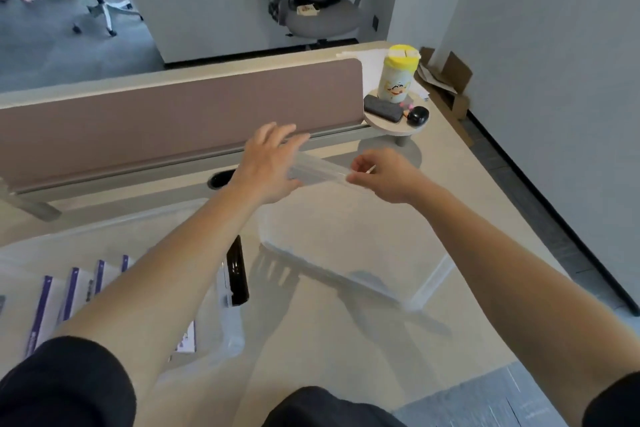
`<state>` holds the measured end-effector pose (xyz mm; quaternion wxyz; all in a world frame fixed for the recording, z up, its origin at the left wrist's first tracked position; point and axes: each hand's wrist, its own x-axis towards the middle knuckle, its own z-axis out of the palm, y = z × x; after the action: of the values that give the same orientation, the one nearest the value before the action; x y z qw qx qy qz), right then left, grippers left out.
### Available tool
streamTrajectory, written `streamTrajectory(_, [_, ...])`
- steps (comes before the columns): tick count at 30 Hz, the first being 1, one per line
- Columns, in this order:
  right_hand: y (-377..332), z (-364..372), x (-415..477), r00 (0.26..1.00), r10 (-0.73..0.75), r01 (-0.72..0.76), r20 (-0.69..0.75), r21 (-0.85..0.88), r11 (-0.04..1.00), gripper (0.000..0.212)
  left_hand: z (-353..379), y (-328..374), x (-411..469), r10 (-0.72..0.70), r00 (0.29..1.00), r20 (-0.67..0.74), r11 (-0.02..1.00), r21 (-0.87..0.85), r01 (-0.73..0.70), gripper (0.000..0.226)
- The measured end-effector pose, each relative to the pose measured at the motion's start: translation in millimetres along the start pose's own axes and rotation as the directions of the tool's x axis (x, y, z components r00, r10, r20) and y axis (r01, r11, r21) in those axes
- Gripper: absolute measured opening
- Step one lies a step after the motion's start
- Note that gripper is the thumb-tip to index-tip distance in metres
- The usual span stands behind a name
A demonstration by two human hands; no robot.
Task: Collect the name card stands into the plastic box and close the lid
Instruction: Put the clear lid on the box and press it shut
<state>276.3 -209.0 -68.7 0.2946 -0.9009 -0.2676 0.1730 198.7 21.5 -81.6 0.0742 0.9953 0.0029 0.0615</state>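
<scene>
Desk (346, 357): smooth, matte beige top, with a flat brown fabric-look partition (173, 114) along its far edge on a grey metal rail. Plastic box (429, 284): clear, rectangular, rounded corners, standing open on the desk at centre-right and nearly invisible except for its rims and shadow; contents cannot be made out. Name card stands (45, 305): a row of white cards with purple stripes, lying at lower left under or within a hazy clear plastic sheet; which one cannot be told. A glossy black oblong (237, 270) lies between them and the box. Left hand (268, 163): fingers nearly straight over the far end of a long clear stand (318, 172), thumb underneath, clasping it. Right hand (381, 177): fingers curled, pinching the near end. The stand is held in the air above the box's far edge, ribbed and transparent. Yellow-lidded cylindrical canister (398, 76) stands on a small round shelf (391, 128).
</scene>
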Motion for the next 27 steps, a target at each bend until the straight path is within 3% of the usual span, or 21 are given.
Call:
streamTrajectory(3, [-35.5, 12.9, -13.7, 0.997, -0.072, 0.073, 0.016, -0.087, 0.993, 0.022, -6.0, -24.6, -18.6, 0.05, 0.996, 0.067, 0.999, 0.015, -0.051, 0.056])
streamTrajectory(6, [-51.6, 24.8, -31.7, 0.999, -0.051, 0.051, 0.003, -0.107, 0.993, 0.023, -13.7, -33.9, -42.7, 0.098, 0.99, 0.101, 0.994, -0.056, -0.092, 0.037])
streamTrajectory(11, [-59.0, 31.8, -74.5, 0.992, 0.108, -0.093, 0.066, -0.199, 0.976, 0.036, -19.5, -41.5, -78.4, 0.139, 0.983, 0.119, 0.971, -0.21, -0.112, 0.035])
streamTrajectory(19, [-31.1, 21.3, -151.4, 0.931, 0.357, -0.364, -0.072, -0.205, 0.908, 0.03, -17.1, -44.5, -103.9, 0.144, 0.978, 0.147, 0.973, -0.2, -0.113, 0.046])
streamTrajectory(22, [-19.9, 25.2, -165.9, 0.854, 0.514, -0.521, -0.088, -0.101, 0.848, 0.054, -20.2, -41.7, -109.4, 0.011, 0.974, 0.225, 0.962, -0.267, 0.051, 0.057])
streamTrajectory(25, [-10.5, 35.0, -172.6, 0.707, 0.707, -0.671, -0.021, 0.296, 0.68, 0.057, -26.3, -38.8, -115.2, -0.063, 0.935, 0.348, 0.879, -0.424, 0.217, 0.066])
streamTrajectory(27, [-2.6, 38.2, -173.1, 0.635, 0.771, -0.708, 0.039, 0.43, 0.561, 0.056, -27.1, -36.8, -119.2, -0.101, 0.909, 0.405, 0.872, -0.404, 0.276, 0.074])
